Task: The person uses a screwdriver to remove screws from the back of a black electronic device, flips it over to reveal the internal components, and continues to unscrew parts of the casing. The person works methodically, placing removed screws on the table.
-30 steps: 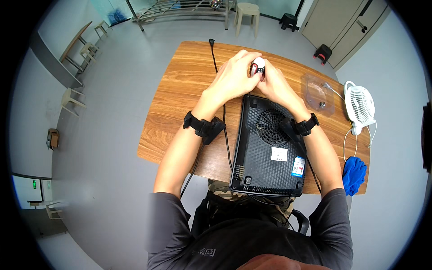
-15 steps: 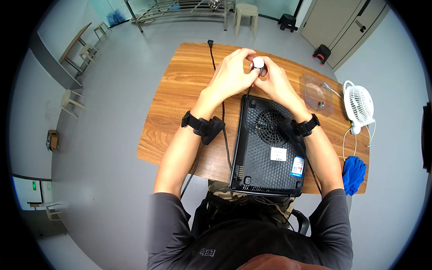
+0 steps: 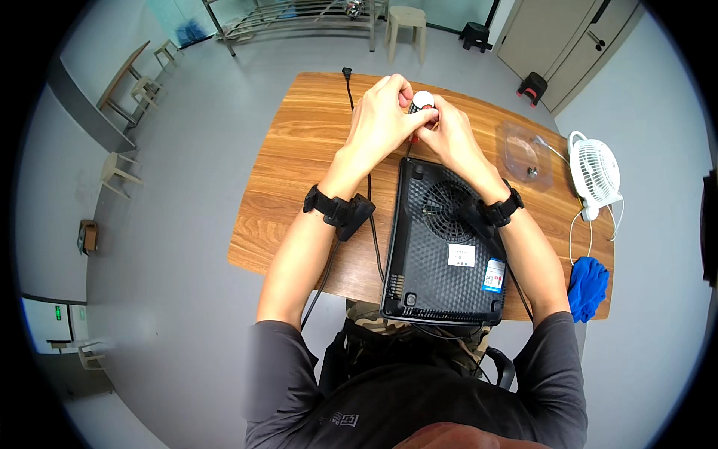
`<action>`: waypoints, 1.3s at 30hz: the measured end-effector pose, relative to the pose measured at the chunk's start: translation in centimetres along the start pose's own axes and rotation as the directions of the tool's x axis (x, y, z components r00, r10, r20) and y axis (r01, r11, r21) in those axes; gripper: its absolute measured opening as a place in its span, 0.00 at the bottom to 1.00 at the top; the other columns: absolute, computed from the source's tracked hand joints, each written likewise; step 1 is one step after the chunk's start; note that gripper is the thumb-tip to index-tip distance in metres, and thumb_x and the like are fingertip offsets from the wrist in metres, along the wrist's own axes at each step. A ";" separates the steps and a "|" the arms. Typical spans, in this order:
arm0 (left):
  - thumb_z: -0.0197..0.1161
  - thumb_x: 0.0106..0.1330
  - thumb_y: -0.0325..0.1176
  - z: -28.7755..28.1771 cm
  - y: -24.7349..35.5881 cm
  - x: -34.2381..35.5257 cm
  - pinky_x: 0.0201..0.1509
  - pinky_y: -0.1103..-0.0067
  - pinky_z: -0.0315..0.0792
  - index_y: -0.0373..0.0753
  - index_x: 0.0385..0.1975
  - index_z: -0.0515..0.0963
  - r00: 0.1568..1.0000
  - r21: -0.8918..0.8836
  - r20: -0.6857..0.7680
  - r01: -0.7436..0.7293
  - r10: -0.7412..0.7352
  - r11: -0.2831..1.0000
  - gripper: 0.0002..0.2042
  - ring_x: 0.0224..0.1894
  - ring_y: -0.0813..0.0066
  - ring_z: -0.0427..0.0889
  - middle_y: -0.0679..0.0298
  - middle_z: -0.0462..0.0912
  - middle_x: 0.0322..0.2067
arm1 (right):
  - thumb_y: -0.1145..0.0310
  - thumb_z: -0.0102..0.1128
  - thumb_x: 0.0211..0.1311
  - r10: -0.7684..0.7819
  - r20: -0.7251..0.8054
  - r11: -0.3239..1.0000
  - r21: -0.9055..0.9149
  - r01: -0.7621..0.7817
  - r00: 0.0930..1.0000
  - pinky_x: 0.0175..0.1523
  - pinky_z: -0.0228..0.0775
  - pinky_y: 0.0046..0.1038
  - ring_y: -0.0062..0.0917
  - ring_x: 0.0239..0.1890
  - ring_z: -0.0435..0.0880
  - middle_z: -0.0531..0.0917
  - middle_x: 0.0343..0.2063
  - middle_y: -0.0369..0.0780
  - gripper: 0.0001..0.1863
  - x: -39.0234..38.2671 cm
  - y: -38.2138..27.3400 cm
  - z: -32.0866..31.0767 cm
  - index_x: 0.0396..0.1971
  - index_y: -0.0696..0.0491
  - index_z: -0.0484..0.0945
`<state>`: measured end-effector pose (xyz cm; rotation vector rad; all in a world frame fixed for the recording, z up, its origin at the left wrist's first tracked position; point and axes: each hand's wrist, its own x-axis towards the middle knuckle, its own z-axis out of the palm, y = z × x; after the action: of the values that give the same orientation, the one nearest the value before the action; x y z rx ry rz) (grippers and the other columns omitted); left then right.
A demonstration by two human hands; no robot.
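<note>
My left hand and my right hand meet above the far middle of the wooden table, closed round a small object with a white round top, black patterned side and a bit of red. Their fingers partly hide it. Each wrist wears a black strapped unit. Below my hands a flat black appliance lies bottom up, showing a round fan grille and labels. A black cord with a plug runs along the table left of it.
At the table's right are a clear plastic container, a white fan with cables and a crumpled blue cloth. Around are several stools, a metal rack, a cardboard box and a door.
Both hands, with the small object, have shifted slightly away from me and to the left. My left thumb now lies across the object's side, and its white top has tilted a little.
</note>
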<state>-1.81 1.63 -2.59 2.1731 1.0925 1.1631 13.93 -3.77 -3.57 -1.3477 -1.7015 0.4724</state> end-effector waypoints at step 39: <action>0.65 0.68 0.30 5.7 -8.7 -3.0 0.53 0.63 0.80 0.38 0.43 0.87 0.735 0.248 0.649 -0.448 0.196 0.859 0.09 0.50 0.54 0.86 0.59 0.88 0.45 | 0.68 0.72 0.64 0.109 -0.151 0.987 -0.101 -0.125 0.983 0.36 0.77 0.25 0.20 0.27 0.84 0.86 0.26 0.38 0.15 -2.6 0.7 -6.2 0.43 0.61 0.78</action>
<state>-1.86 4.30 -13.08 2.8515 0.6923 0.2774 19.43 -7.26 -1.77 -1.5306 -1.5542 0.3420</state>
